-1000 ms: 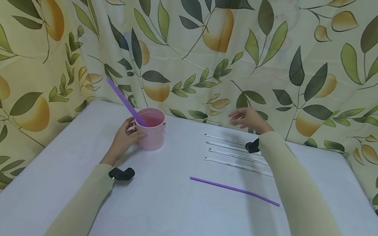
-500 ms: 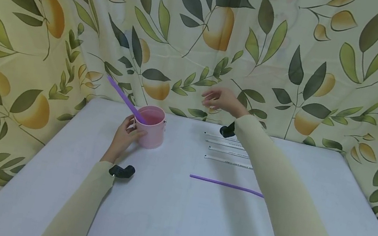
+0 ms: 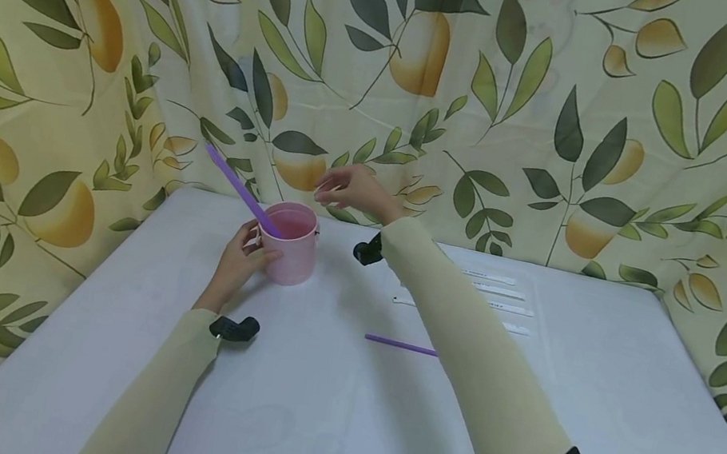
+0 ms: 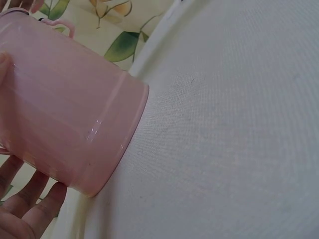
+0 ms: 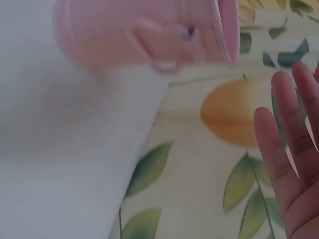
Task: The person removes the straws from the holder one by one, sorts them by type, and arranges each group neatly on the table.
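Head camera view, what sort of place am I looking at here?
Probably a simple indoor tabletop setup: a broad white table, leaf-and-fruit patterned fabric hanging behind it, and a pink bucket standing on top. The wider room isn't visible.

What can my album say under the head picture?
Left hand holds a pink bucket, purple straw poking out; right hand hovers nearby.

Bucket (image 3: 292,261): pink, glossy and cylindrical, with a raised band near its base and a small loop (image 4: 71,29) at the side below the rim. It stands upright on the surface (image 3: 296,402), mouth upward, its left side held in the left grip (image 3: 237,265). Straw (image 3: 240,188): purple, lower end inside the bucket, tilted leftward over the rim.
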The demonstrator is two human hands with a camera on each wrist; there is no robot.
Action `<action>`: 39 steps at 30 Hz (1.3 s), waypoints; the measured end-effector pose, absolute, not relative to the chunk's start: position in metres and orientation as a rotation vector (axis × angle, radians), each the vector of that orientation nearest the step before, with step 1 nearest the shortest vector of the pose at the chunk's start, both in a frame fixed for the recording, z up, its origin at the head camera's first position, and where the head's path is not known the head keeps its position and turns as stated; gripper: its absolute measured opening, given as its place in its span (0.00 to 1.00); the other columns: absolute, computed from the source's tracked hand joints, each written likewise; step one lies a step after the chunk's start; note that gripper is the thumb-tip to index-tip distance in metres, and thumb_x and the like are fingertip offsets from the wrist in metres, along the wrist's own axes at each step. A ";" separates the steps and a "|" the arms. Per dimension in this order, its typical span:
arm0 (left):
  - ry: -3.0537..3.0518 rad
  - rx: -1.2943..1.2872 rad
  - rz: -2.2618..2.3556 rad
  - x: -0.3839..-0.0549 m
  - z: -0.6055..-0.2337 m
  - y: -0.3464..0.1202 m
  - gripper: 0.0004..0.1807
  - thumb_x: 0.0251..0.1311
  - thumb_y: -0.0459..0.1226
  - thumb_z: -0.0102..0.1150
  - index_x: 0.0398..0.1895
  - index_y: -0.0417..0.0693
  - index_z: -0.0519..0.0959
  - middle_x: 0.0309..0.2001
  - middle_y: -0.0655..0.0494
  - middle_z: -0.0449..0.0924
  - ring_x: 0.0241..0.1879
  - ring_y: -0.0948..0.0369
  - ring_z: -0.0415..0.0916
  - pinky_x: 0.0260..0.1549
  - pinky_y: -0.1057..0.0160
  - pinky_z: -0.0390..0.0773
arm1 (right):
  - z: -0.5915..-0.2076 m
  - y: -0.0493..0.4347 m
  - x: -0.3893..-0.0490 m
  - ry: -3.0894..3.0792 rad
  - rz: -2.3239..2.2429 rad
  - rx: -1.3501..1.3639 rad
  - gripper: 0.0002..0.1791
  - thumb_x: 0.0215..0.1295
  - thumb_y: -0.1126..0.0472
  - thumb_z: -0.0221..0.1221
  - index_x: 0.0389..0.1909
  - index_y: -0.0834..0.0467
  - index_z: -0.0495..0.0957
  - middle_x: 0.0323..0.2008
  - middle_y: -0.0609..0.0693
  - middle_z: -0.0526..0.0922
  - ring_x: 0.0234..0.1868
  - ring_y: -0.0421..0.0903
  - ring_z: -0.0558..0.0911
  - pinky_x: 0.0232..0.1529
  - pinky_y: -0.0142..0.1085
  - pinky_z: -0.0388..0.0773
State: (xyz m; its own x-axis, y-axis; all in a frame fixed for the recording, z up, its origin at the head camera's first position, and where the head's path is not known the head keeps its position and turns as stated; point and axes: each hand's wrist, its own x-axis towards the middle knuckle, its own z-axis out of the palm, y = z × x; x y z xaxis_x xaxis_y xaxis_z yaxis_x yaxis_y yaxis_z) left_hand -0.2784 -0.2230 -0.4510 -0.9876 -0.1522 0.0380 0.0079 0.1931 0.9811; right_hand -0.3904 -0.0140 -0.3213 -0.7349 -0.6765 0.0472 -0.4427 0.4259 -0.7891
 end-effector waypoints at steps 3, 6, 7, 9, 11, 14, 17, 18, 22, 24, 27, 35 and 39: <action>-2.336 0.164 -1.914 -0.278 -0.449 -0.223 0.44 0.55 0.41 0.65 0.73 0.55 0.51 0.71 0.44 0.55 0.68 0.46 0.59 0.68 0.51 0.64 | -0.329 -0.031 -0.385 2.350 -1.222 -1.012 0.16 0.60 0.59 0.63 0.48 0.60 0.79 0.46 0.56 0.83 0.46 0.49 0.83 0.47 0.42 0.84; -2.330 0.163 -1.946 -0.273 -0.441 -0.221 0.44 0.56 0.39 0.64 0.73 0.52 0.51 0.71 0.43 0.54 0.69 0.45 0.58 0.68 0.50 0.63 | -0.335 -0.045 -0.379 2.327 -1.229 -1.041 0.17 0.59 0.59 0.63 0.48 0.60 0.79 0.45 0.55 0.83 0.46 0.46 0.82 0.46 0.36 0.83; -2.329 0.159 -1.953 -0.271 -0.438 -0.220 0.44 0.56 0.39 0.64 0.73 0.51 0.51 0.71 0.42 0.54 0.69 0.44 0.58 0.68 0.49 0.63 | -0.337 -0.050 -0.376 2.323 -1.234 -1.055 0.16 0.59 0.60 0.63 0.47 0.61 0.80 0.45 0.55 0.84 0.45 0.46 0.82 0.45 0.35 0.83; -2.326 0.140 -1.964 -0.266 -0.431 -0.218 0.44 0.56 0.37 0.63 0.73 0.49 0.51 0.71 0.40 0.53 0.69 0.43 0.57 0.68 0.48 0.62 | -0.340 -0.057 -0.369 2.306 -1.245 -1.064 0.16 0.59 0.60 0.63 0.47 0.61 0.80 0.45 0.55 0.84 0.46 0.46 0.82 0.46 0.33 0.83; -2.324 0.122 -1.969 -0.262 -0.426 -0.216 0.43 0.56 0.36 0.63 0.73 0.47 0.50 0.71 0.39 0.53 0.68 0.42 0.57 0.68 0.48 0.63 | -0.343 -0.064 -0.364 2.284 -1.261 -1.060 0.14 0.59 0.61 0.63 0.46 0.61 0.80 0.44 0.55 0.84 0.45 0.46 0.82 0.46 0.33 0.82; -2.315 0.109 -1.976 -0.262 -0.427 -0.215 0.43 0.57 0.36 0.63 0.72 0.47 0.51 0.71 0.39 0.54 0.68 0.42 0.57 0.68 0.48 0.63 | -0.348 -0.073 -0.358 2.238 -1.288 -1.049 0.14 0.59 0.62 0.63 0.45 0.62 0.80 0.44 0.57 0.84 0.44 0.46 0.82 0.44 0.33 0.83; -2.311 0.109 -1.970 -0.267 -0.435 -0.218 0.43 0.56 0.37 0.63 0.72 0.49 0.52 0.70 0.40 0.55 0.68 0.43 0.58 0.68 0.49 0.64 | -0.355 -0.080 -0.356 2.226 -1.313 -1.037 0.14 0.58 0.64 0.63 0.45 0.63 0.80 0.43 0.58 0.84 0.42 0.45 0.82 0.42 0.31 0.83; -2.317 0.110 -1.959 -0.269 -0.438 -0.219 0.43 0.56 0.38 0.64 0.72 0.50 0.52 0.70 0.41 0.55 0.68 0.44 0.58 0.67 0.50 0.64 | -0.357 -0.082 -0.356 2.231 -1.316 -1.039 0.14 0.58 0.64 0.63 0.45 0.63 0.81 0.43 0.58 0.84 0.42 0.45 0.82 0.41 0.30 0.83; -2.353 0.132 -1.890 -0.275 -0.449 -0.223 0.43 0.56 0.41 0.64 0.72 0.55 0.52 0.70 0.43 0.57 0.68 0.46 0.60 0.66 0.51 0.67 | -0.362 -0.088 -0.357 2.268 -1.307 -1.052 0.12 0.58 0.64 0.64 0.43 0.62 0.81 0.41 0.58 0.85 0.41 0.44 0.82 0.41 0.27 0.80; -2.366 0.145 -1.866 -0.276 -0.451 -0.223 0.43 0.56 0.43 0.64 0.72 0.56 0.52 0.70 0.44 0.57 0.68 0.46 0.60 0.66 0.51 0.67 | -0.363 -0.089 -0.356 2.283 -1.299 -1.056 0.11 0.58 0.64 0.63 0.42 0.63 0.81 0.41 0.58 0.85 0.42 0.45 0.82 0.42 0.26 0.79; -2.366 0.153 -1.858 -0.276 -0.452 -0.224 0.43 0.55 0.44 0.65 0.72 0.57 0.53 0.70 0.44 0.57 0.68 0.46 0.60 0.66 0.51 0.67 | -0.361 -0.090 -0.353 2.297 -1.295 -1.049 0.10 0.58 0.65 0.63 0.41 0.63 0.82 0.41 0.58 0.85 0.41 0.45 0.82 0.39 0.25 0.79; -2.358 0.145 -1.862 -0.277 -0.453 -0.224 0.42 0.56 0.42 0.64 0.71 0.56 0.53 0.70 0.44 0.56 0.68 0.45 0.60 0.66 0.51 0.67 | -0.360 -0.091 -0.348 2.290 -1.298 -1.015 0.09 0.60 0.65 0.62 0.40 0.63 0.81 0.40 0.58 0.85 0.29 0.39 0.78 0.29 0.24 0.77; -2.350 0.144 -1.875 -0.277 -0.453 -0.224 0.42 0.56 0.42 0.64 0.71 0.57 0.54 0.70 0.45 0.56 0.68 0.46 0.60 0.65 0.50 0.68 | -0.360 -0.090 -0.349 2.285 -1.322 -0.963 0.10 0.62 0.63 0.59 0.43 0.62 0.81 0.41 0.57 0.85 0.30 0.41 0.80 0.32 0.27 0.81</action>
